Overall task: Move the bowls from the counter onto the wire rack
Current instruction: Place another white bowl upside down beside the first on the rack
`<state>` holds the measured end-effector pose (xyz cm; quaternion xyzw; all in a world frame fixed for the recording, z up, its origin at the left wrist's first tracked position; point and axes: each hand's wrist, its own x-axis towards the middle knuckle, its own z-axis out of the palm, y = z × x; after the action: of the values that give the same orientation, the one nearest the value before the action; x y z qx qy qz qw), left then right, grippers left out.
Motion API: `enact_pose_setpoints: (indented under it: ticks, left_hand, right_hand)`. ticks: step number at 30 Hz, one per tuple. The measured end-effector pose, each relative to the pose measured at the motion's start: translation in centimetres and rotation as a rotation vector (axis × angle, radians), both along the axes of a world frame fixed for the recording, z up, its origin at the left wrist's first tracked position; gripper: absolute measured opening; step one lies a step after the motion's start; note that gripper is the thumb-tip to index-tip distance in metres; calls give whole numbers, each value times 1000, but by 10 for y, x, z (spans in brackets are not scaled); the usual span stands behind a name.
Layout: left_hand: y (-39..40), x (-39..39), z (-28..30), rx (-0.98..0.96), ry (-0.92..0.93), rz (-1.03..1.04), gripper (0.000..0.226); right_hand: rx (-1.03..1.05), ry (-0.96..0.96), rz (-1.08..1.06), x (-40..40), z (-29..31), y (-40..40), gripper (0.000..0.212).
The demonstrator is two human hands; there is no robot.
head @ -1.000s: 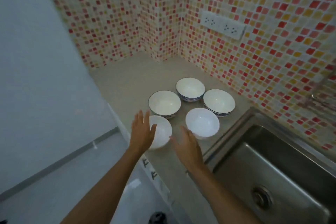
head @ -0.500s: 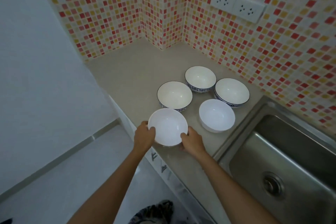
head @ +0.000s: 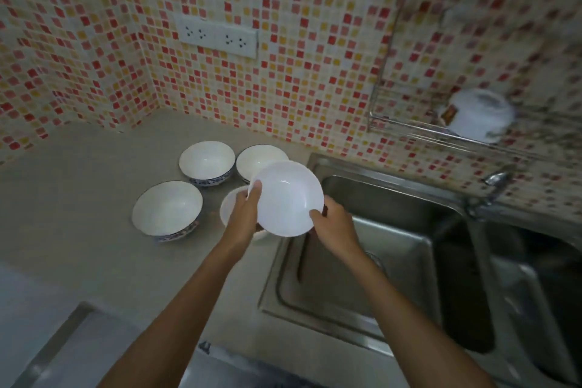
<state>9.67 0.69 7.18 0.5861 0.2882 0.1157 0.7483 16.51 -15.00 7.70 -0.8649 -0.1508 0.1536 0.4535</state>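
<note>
Both hands hold a plain white bowl (head: 288,198) in the air above the counter's right end, beside the sink. My left hand (head: 244,214) grips its left rim and my right hand (head: 335,227) its lower right rim. On the beige counter (head: 78,214) stand two blue-patterned bowls, one at the front left (head: 167,211) and one behind it (head: 206,162). A third patterned bowl (head: 256,157) and a plain white bowl (head: 231,203) are partly hidden behind the held bowl and my left hand. The wire rack (head: 419,129) hangs on the tiled wall at the upper right.
A white container (head: 480,113) lies on the wire rack. A steel double sink (head: 393,255) fills the right side, with a tap (head: 497,179) behind it. A double wall socket (head: 217,36) sits above the bowls. Floor shows at the lower left.
Both hands closed on the front white bowl, lifted it off the counter and carried it right, toward the sink. The view swung right, bringing the wire rack into sight.
</note>
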Motion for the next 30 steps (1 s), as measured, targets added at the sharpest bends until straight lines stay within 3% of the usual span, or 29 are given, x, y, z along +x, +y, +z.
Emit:
enact_pose_setpoints:
  ticks: [4, 7, 12, 13, 16, 21, 24, 30]
  left_hand:
    - [-41, 44, 33, -48, -63, -88, 59]
    - [-67, 70, 59, -167, -174, -99, 49]
    - [-92, 116, 94, 44, -189, -54, 85]
    - [-96, 124, 102, 89, -210, -51, 84]
    - [-112, 142, 130, 367, -381, -81, 34]
    - [-132, 177, 160, 778, -542, -181, 53]
    - [-138, 203, 160, 1037, -476, -232, 61]
    - [-148, 238, 141, 1452, -369, -335, 75]
  right_hand:
    - [31, -91, -106, 34, 31, -44, 33]
    - [115, -215, -188, 57, 64, -75, 27]
    - [179, -477, -274, 91, 114, -117, 31]
    - [167, -530, -284, 99, 119, -123, 31]
    - [19, -659, -308, 128, 124, -142, 38]
    - [-328, -622, -275, 175, 112, -167, 58]
    - [-521, -620, -239, 188, 92, -174, 57]
    - [-586, -733, -278, 190, 80, -171, 65]
